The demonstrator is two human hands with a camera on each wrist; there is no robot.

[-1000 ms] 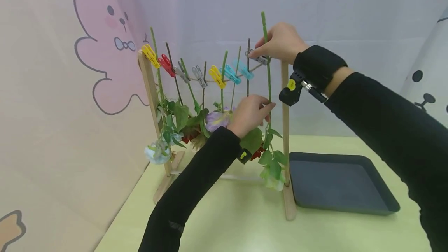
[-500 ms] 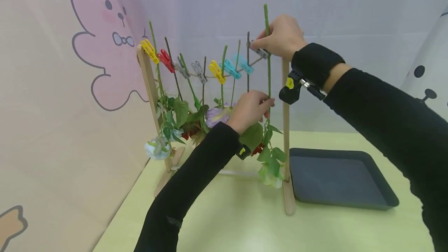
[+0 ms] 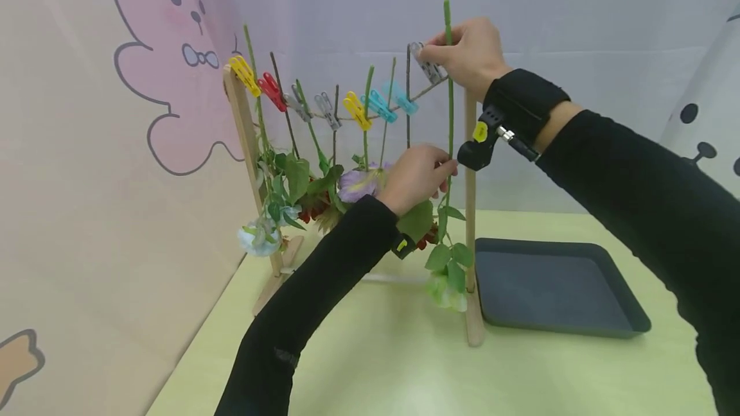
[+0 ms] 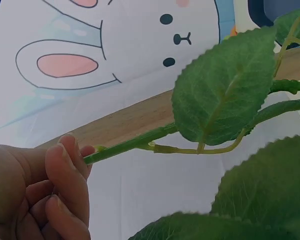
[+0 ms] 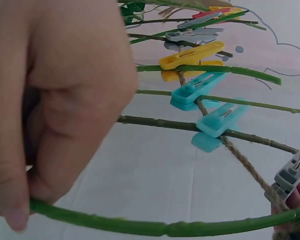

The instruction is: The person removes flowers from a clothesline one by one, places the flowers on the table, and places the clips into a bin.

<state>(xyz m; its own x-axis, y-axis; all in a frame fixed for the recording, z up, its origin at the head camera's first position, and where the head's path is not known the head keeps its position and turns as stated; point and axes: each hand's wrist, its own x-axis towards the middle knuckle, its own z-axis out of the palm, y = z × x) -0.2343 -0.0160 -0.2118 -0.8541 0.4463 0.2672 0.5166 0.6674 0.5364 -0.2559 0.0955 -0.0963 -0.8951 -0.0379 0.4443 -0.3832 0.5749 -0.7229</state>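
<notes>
Pinning needed a steady long green plastic stem point(image 5: 190, 229) against twisted brown twine point(image 5: 246, 163): left hand point(image 3: 417, 175), fingers pinched stem; right hand point(image 3: 478, 55), fingers gripped grey plastic clothespin point(image 3: 431, 71).

Flower point(image 3: 446, 292) | vertical, bloom down | grey clothespin point(image 3: 430, 68) | tilted, beside green stem point(image 3: 451, 114)

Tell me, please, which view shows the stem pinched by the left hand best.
The head view, which alone shows the stem from top end to leaves. The left wrist view shows only a lower stretch, close up, beside the left hand; the right wrist view only a middle stretch, also close.
</notes>
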